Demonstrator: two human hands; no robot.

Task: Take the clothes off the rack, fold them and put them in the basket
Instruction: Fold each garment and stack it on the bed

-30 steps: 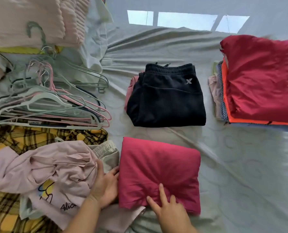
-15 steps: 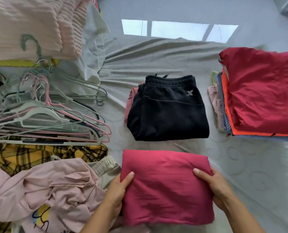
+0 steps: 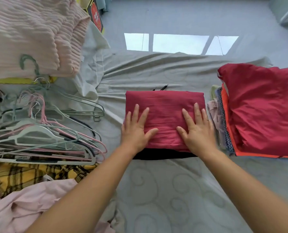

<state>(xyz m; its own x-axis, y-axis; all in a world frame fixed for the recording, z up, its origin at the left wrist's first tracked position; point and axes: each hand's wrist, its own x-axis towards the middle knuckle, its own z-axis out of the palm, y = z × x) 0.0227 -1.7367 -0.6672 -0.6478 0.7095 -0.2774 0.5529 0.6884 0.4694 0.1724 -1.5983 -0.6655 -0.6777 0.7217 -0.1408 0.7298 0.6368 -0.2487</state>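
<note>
A folded crimson garment (image 3: 165, 108) lies on top of the folded black trousers (image 3: 163, 154), of which only a dark strip at the near edge and two drawstring tips show. My left hand (image 3: 136, 128) presses flat on the garment's left half, fingers straight and spread. My right hand (image 3: 196, 126) presses flat on its right half the same way. A stack of folded clothes (image 3: 223, 125) topped by a red jacket (image 3: 264, 108) sits to the right. No basket or rack is in view.
A pile of empty hangers (image 3: 44, 135) lies on the bed at left. Unfolded yellow plaid cloth (image 3: 19, 177) and a pale pink garment (image 3: 27, 206) sit at the near left. A pink ribbed knit (image 3: 30, 34) is at the far left. Grey bedsheet (image 3: 165, 190) lies in front.
Both hands lifted the folded crimson garment from the near sheet and set it on the black trousers. They went from gripping its sides to pressing flat on top.
</note>
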